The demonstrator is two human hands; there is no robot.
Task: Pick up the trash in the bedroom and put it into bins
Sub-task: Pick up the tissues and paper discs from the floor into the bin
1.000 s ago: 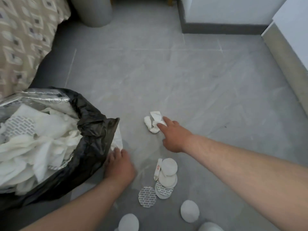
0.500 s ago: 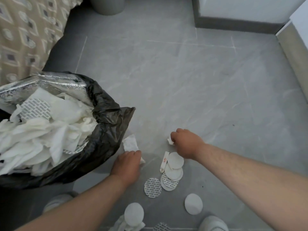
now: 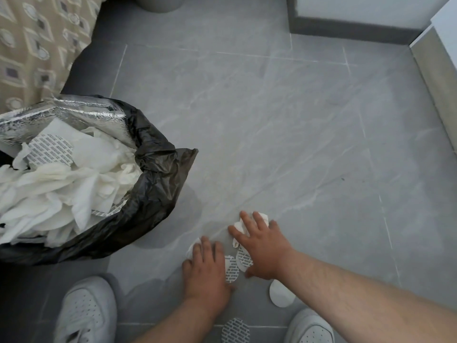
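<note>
Change: both hands have drawn closer together since half a second ago; the right hand has pulled the crumpled tissue back toward the discs and now lies flat over them, and white shoes have come into view.
Bin: black plastic bin bag [image 3: 158, 194] with a silver foil lining, at the left, open and heaped with white tissues and gloves [image 3: 61, 184]; a printed round seal lies on top.
Bedspread: beige patterned cloth [image 3: 37, 45] at the far left, behind the bag.
Left hand [image 3: 206, 271]: palm down on the grey tiled floor [image 3: 272, 132], fingers together, resting on a white scrap [image 3: 191, 250] that shows at the fingertips; whether it grips the scrap cannot be told.
Discs: round white paper seals with grey print [image 3: 231, 268] between the two hands, partly covered.
Right hand [image 3: 262, 248]: fingers spread, pressed flat on a crumpled white tissue [image 3: 262, 216] and the discs; nothing is pinched.
Loose pieces: plain white disc [image 3: 280, 295] just beside the right wrist; another printed disc [image 3: 235, 330] at the bottom edge.
Shoes: white trainers [image 3: 86, 313] at the bottom left and right.
</note>
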